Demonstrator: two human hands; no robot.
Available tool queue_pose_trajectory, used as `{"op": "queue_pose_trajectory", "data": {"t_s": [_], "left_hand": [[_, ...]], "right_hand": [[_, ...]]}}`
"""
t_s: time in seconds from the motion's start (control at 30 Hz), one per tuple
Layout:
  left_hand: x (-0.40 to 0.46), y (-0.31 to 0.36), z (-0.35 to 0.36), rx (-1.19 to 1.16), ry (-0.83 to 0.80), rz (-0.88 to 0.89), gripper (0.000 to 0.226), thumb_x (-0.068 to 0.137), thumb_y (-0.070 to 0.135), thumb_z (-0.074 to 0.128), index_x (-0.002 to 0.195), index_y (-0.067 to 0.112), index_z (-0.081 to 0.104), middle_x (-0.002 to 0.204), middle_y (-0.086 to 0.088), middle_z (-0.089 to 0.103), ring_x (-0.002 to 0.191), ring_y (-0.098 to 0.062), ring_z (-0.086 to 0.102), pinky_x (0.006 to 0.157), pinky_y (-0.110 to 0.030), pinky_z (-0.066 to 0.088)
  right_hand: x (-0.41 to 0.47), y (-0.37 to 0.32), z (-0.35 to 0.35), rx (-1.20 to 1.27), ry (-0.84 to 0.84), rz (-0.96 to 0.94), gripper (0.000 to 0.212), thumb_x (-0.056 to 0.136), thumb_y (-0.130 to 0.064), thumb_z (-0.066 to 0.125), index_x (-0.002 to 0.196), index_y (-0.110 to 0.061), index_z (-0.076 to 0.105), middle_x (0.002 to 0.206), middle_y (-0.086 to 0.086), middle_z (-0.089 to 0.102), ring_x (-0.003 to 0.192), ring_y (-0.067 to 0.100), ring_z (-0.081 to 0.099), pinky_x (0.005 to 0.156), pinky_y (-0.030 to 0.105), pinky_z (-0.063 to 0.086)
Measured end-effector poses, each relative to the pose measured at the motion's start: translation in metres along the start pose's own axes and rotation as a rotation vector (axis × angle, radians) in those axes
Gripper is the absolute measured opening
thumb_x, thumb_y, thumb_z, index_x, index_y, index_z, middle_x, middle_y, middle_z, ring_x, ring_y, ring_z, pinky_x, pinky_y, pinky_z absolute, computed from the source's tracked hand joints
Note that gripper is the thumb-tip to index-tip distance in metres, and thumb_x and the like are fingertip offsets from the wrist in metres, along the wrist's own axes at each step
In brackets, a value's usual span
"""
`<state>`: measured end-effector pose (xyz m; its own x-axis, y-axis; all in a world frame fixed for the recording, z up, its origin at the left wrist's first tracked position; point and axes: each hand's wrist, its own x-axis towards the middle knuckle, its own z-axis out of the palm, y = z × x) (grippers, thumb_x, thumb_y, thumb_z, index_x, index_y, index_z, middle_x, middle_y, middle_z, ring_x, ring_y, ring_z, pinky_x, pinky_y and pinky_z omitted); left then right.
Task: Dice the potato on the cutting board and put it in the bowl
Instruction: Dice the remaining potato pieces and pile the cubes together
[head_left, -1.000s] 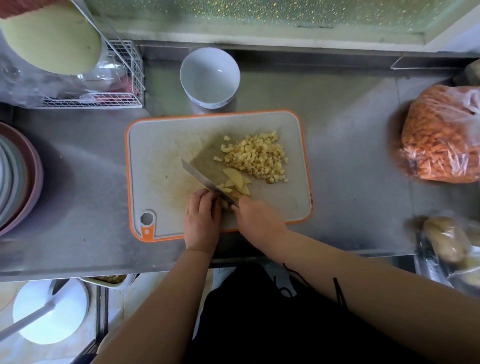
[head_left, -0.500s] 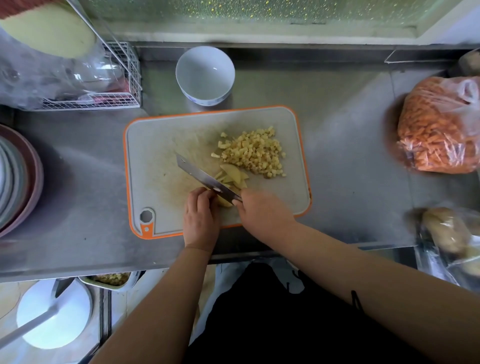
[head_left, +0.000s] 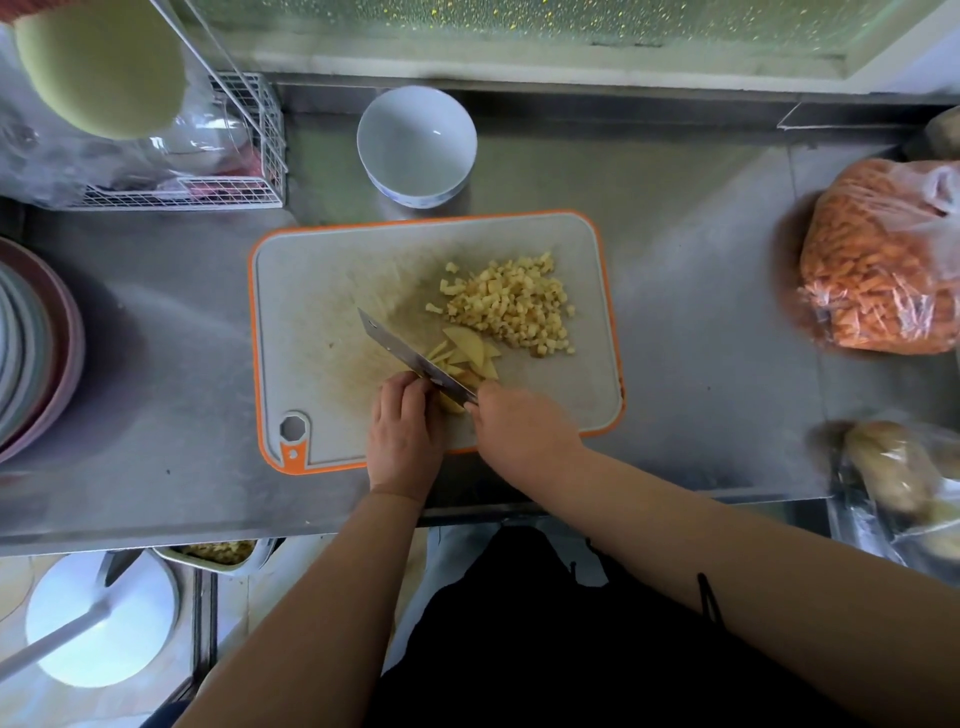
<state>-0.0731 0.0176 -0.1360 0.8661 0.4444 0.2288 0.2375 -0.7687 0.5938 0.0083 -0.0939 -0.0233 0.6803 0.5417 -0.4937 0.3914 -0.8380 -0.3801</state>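
Low centre of the frame, the right hand (head_left: 522, 426) grips the knife (head_left: 415, 361) slanting up-left across potato slices (head_left: 470, 353) on the cutting board (head_left: 322, 291), which the left hand's (head_left: 402, 431) curled fingers (head_left: 405, 387) pin beside the blade, the bowl (head_left: 415, 145) waiting above.

Orange-rimmed grey cutting board (head_left: 311, 291), pale yellow potato dice (head_left: 511, 304), white bowl (head_left: 415, 140)
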Motion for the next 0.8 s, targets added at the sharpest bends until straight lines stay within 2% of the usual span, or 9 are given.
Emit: {"op": "queue_pose_trajectory", "data": {"t_s": [0.1,0.3,0.4,0.57,0.67,0.8], "left_hand": [[0.002,0.000,0.000,-0.005,0.004,0.004,0.017,0.083,0.006,0.055,0.096,-0.003,0.062,0.098,-0.019,0.059,0.091,-0.027,0.050,0.081,-0.031,0.042],[0.002,0.000,-0.001,-0.006,-0.005,-0.007,0.015,0.086,0.007,0.053,0.095,-0.001,0.062,0.098,-0.018,0.059,0.092,-0.027,0.050,0.082,-0.033,0.042],[0.003,0.000,-0.001,-0.002,-0.003,0.003,0.013,0.087,0.007,0.054,0.094,-0.001,0.062,0.096,-0.018,0.059,0.091,-0.027,0.049,0.083,-0.034,0.042],[0.000,-0.002,-0.002,-0.008,0.009,0.013,0.008,0.090,0.006,0.054,0.096,0.004,0.059,0.098,-0.018,0.059,0.090,-0.029,0.050,0.084,-0.036,0.042],[-0.002,-0.003,0.000,-0.004,0.021,0.004,0.009,0.090,0.005,0.051,0.098,0.007,0.054,0.100,-0.018,0.057,0.090,-0.032,0.050,0.081,-0.041,0.045],[-0.004,-0.003,0.001,0.005,0.038,0.004,0.017,0.085,0.002,0.053,0.100,0.009,0.050,0.103,-0.016,0.052,0.092,-0.031,0.049,0.083,-0.039,0.042]], "right_hand": [[0.002,-0.001,0.002,-0.033,-0.004,-0.002,0.027,0.101,-0.029,0.036,0.104,-0.007,0.052,0.103,0.015,0.065,0.095,0.033,0.062,0.066,0.030,0.035],[0.009,-0.001,0.016,-0.053,-0.003,0.022,0.027,0.101,-0.031,0.035,0.105,-0.009,0.051,0.101,0.016,0.065,0.093,0.034,0.063,0.065,0.032,0.036],[0.011,0.006,0.018,0.015,-0.004,0.054,0.031,0.100,-0.035,0.037,0.105,-0.009,0.052,0.102,0.015,0.065,0.093,0.034,0.062,0.065,0.031,0.036],[0.018,0.020,0.009,0.174,-0.093,0.112,0.034,0.099,-0.036,0.041,0.102,-0.004,0.055,0.105,0.020,0.062,0.099,0.036,0.058,0.076,0.035,0.041],[0.010,0.020,0.006,0.114,-0.024,0.074,0.034,0.099,-0.037,0.039,0.101,-0.006,0.054,0.100,0.017,0.063,0.094,0.034,0.059,0.073,0.035,0.042],[0.003,0.016,0.003,0.038,0.039,-0.007,0.033,0.099,-0.038,0.038,0.099,-0.008,0.053,0.094,0.015,0.064,0.088,0.032,0.061,0.067,0.033,0.042]]}}
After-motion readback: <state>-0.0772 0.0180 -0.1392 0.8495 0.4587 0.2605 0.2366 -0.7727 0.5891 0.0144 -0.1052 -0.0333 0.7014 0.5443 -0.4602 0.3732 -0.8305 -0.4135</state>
